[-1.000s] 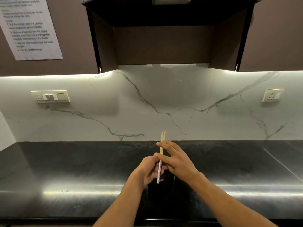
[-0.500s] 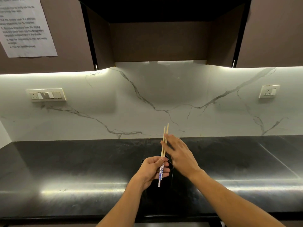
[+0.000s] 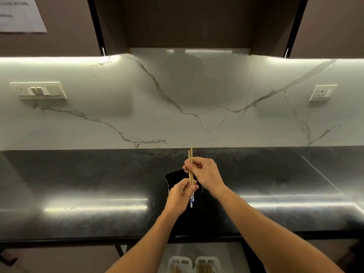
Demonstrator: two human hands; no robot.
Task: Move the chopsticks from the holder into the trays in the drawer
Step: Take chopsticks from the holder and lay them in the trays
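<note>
Chopsticks [image 3: 190,175], a pair of thin pale wooden sticks with a blue-and-white patterned bit at the lower end, are up in the air over the counter, standing pretty much upright with the plain tips pointing up toward the backsplash. Both hands are on them: the right hand [image 3: 205,174] has its fingers curled closed around the upper-middle part of the sticks, and the left hand [image 3: 180,195] is pinched shut lower down, just above the patterned section, which pokes out below its fingers. The two hands sit close, nearly touching, right one higher and further back. Directly behind and below them is the black rectangular holder [image 3: 173,179] standing on the counter, so dark it kinda melts into the surface; can't tell if anything's inside. The dark polished stone countertop [image 3: 88,184] runs the whole width and picks up bright streaks from the under-cabinet lighting. Down at the bottom edge you can see the open drawer with two white plastic trays [image 3: 194,264] side by side, with what looks like more wooden sticks lying in them, well below the hands. Behind everything is the white marble backsplash with grey veins [image 3: 177,99], a white switch panel [image 3: 38,91] on the left, a white socket [image 3: 323,93] on the right, brown upper cabinets [image 3: 325,22] and a printed paper sheet [image 3: 19,13] taped top left.
</note>
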